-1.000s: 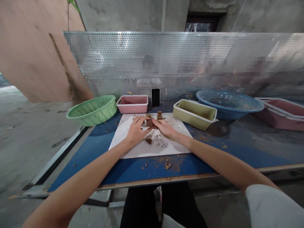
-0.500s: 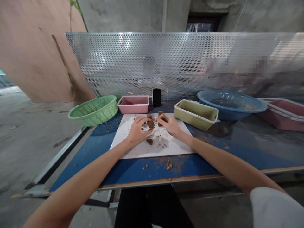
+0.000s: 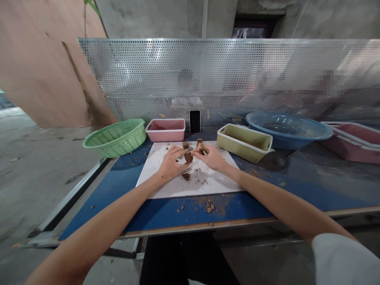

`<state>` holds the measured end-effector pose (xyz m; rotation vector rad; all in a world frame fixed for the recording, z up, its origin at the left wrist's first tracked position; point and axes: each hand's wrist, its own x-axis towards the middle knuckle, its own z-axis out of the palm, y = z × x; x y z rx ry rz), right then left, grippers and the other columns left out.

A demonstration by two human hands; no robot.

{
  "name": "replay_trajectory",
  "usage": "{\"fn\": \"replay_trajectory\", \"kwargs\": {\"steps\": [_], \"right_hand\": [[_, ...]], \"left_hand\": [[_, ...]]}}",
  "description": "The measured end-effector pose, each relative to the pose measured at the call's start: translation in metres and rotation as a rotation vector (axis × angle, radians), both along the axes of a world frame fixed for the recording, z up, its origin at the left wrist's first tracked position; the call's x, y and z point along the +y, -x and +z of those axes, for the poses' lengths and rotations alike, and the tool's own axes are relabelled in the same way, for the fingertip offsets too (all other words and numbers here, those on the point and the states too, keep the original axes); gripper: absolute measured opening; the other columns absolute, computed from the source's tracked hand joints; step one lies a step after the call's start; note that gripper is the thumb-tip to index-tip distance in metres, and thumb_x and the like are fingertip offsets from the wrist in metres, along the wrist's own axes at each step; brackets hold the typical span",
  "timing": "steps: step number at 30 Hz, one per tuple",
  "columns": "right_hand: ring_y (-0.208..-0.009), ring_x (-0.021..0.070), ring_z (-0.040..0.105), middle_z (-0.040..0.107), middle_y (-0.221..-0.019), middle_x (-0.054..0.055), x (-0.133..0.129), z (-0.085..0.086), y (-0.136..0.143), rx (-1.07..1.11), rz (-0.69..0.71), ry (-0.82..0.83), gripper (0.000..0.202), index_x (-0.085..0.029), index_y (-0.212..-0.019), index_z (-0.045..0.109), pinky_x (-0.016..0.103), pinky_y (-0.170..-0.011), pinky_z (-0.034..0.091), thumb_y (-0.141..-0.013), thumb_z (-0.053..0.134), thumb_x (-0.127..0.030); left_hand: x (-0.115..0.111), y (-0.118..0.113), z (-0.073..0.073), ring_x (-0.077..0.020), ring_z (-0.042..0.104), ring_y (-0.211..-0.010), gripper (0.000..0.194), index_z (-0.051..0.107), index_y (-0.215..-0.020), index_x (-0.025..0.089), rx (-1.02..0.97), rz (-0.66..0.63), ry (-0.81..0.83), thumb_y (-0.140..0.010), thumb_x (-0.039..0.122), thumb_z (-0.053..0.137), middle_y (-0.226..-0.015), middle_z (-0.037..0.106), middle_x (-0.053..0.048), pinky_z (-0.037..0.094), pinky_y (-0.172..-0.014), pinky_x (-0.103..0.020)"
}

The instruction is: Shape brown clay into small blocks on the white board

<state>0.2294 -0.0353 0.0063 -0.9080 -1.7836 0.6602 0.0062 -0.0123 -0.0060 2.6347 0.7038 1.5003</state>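
Observation:
Between the thumb and fingers of my left hand is a small brown lump of clay, held over a white board. My right hand is at the lump's right side, its thumb and fingertips pinched together close to it. Whether those fingertips hold a bit of clay is too small to make out. Two small brown blocks stand behind the hands: one block on the left, another block on the right. A dark crumbled piece lies in front, among scattered crumbs.
Along the back of the blue table stand a green basket, a pink bin, a phone, a yellow-green bin, a blue basin and another pink bin. A perforated metal screen rises behind. Loose pebbles lie near the front edge.
My right hand's fingertips have shifted slightly left and down to the lump. My left hand keeps its grip on the lump. The whole view has drifted a little.

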Motion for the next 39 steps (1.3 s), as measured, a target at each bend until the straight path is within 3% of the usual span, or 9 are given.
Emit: {"fn": "replay_trajectory", "kwargs": {"steps": [6, 10, 15, 18, 23, 26, 32, 39], "right_hand": [[-0.073, 0.0169, 0.052, 0.063, -0.076, 0.001, -0.001, 0.000, -0.001, -0.045, 0.030, -0.013, 0.027, -0.021, -0.079, 0.069, 0.033, -0.071, 0.041, -0.092, 0.068, -0.045], [-0.081, 0.0193, 0.057, 0.066, -0.083, 0.003, 0.001, -0.002, -0.001, 0.018, -0.054, -0.027, 0.030, -0.021, -0.085, 0.069, 0.036, -0.078, 0.045, -0.097, 0.063, -0.047], [-0.084, 0.0198, 0.057, 0.063, -0.088, 0.004, 0.002, -0.005, -0.002, -0.004, -0.061, -0.068, 0.031, -0.022, -0.096, 0.068, 0.038, -0.083, 0.047, -0.102, 0.058, -0.051], [-0.087, 0.0217, 0.057, 0.060, -0.096, 0.005, 0.001, -0.005, -0.007, -0.140, -0.088, -0.161, 0.035, -0.023, -0.113, 0.066, 0.040, -0.087, 0.049, -0.102, 0.060, -0.056], [-0.125, 0.0353, 0.053, 0.061, -0.126, 0.015, 0.003, -0.003, -0.018, -0.627, -0.100, -0.359, 0.054, -0.025, -0.138, 0.057, 0.056, -0.110, 0.042, -0.103, 0.053, -0.066], [-0.130, 0.0379, 0.052, 0.063, -0.129, 0.016, 0.006, -0.004, -0.021, -0.748, -0.113, -0.383, 0.052, -0.026, -0.137, 0.059, 0.058, -0.110, 0.041, -0.105, 0.047, -0.065], [-0.131, 0.0363, 0.052, 0.065, -0.131, 0.016, 0.007, -0.005, -0.022, -0.766, -0.108, -0.390, 0.054, -0.026, -0.137, 0.062, 0.056, -0.110, 0.041, -0.107, 0.043, -0.066], [-0.123, 0.0335, 0.057, 0.065, -0.126, 0.016, 0.008, -0.008, -0.022, -0.748, -0.080, -0.410, 0.056, -0.023, -0.132, 0.063, 0.052, -0.105, 0.043, -0.107, 0.042, -0.067]], "left_hand": [[-0.001, 0.000, 0.001, -0.0223, 0.065, -0.089, 0.023, 0.079, -0.104, 0.021, -0.025, 0.004, 0.042, -0.083, 0.024, 0.085, -0.095, 0.078, -0.006, 0.055, -0.085, -0.040], [-0.003, 0.000, 0.003, -0.0228, 0.065, -0.091, 0.025, 0.079, -0.105, 0.021, -0.026, 0.003, 0.101, -0.081, 0.024, 0.086, -0.096, 0.078, -0.006, 0.056, -0.084, -0.039], [-0.005, 0.000, 0.006, -0.0239, 0.066, -0.096, 0.025, 0.079, -0.103, 0.020, -0.063, 0.011, 0.158, -0.080, 0.023, 0.086, -0.098, 0.078, -0.007, 0.056, -0.080, -0.037], [-0.004, 0.002, 0.006, -0.0240, 0.067, -0.097, 0.026, 0.078, -0.107, 0.021, -0.053, 0.003, 0.159, -0.083, 0.026, 0.086, -0.102, 0.078, -0.008, 0.057, -0.079, -0.037], [0.001, 0.005, 0.002, -0.0258, 0.068, -0.105, 0.029, 0.078, -0.116, 0.021, -0.042, 0.008, 0.107, -0.089, 0.031, 0.083, -0.113, 0.078, -0.011, 0.059, -0.086, -0.041], [0.002, 0.005, 0.001, -0.0252, 0.068, -0.105, 0.036, 0.076, -0.125, 0.022, -0.026, 0.008, 0.119, -0.090, 0.031, 0.082, -0.114, 0.077, -0.011, 0.060, -0.084, -0.039], [-0.002, 0.003, 0.001, -0.0199, 0.069, -0.093, 0.053, 0.067, -0.134, 0.022, -0.065, 0.021, 0.221, -0.086, 0.035, 0.086, -0.115, 0.075, -0.008, 0.059, -0.077, -0.032], [-0.001, 0.006, -0.001, -0.0245, 0.071, -0.108, 0.052, 0.066, -0.134, 0.021, 0.034, 0.018, 0.114, -0.087, 0.029, 0.086, -0.113, 0.076, -0.009, 0.059, -0.094, -0.039]]}}
